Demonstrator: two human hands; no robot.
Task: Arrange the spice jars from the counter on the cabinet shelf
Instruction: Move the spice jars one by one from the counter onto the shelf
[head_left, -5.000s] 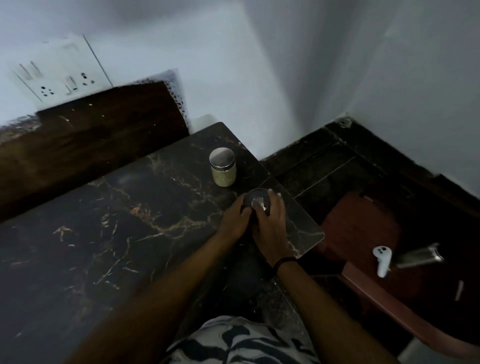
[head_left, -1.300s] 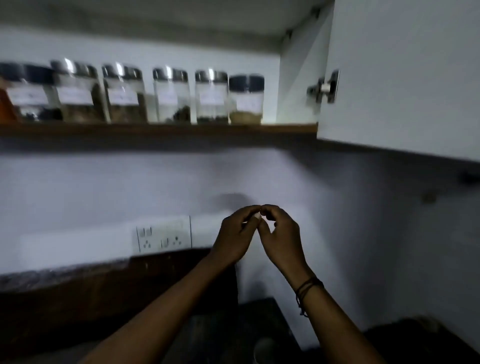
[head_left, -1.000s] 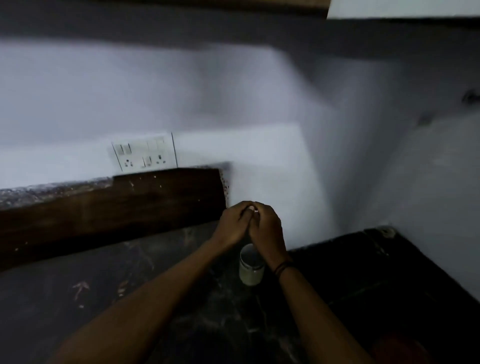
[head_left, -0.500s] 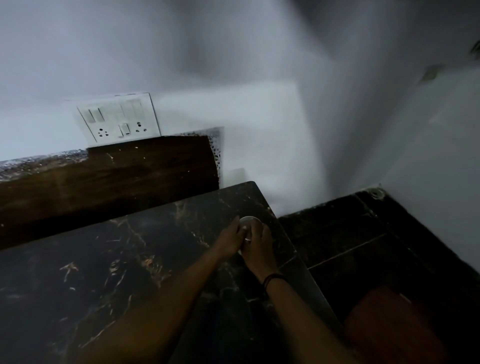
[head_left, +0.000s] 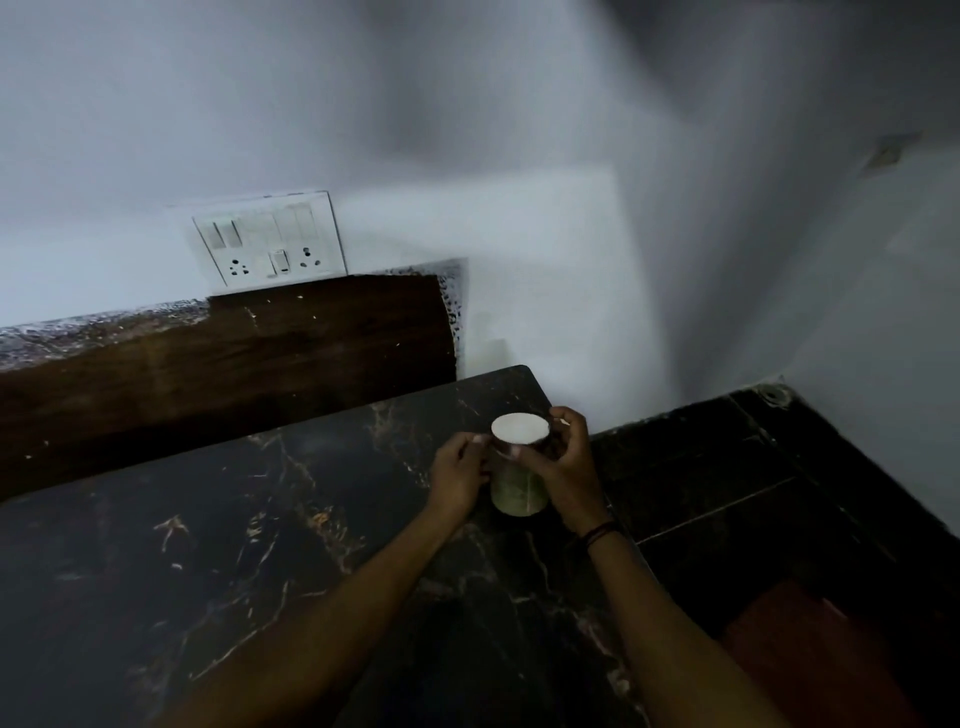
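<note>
A spice jar (head_left: 518, 488) with a shiny round lid and pale contents is near the far right corner of the dark marble counter (head_left: 208, 545). My left hand (head_left: 460, 475) grips its left side and my right hand (head_left: 563, 467) wraps its right side, thumb across the front just below the lid. Whether the jar's base touches the counter I cannot tell. The cabinet shelf is out of view.
A white switch and socket panel (head_left: 270, 239) is on the wall above a dark wooden backsplash (head_left: 234, 358). Right of the counter edge lies a lower dark tiled floor (head_left: 727, 478) with a reddish piece (head_left: 810, 660) at the bottom right.
My view dropped from the shelf with its row of jars down to the counter. Both hands came down with it and closed around the last jar on the counter.
</note>
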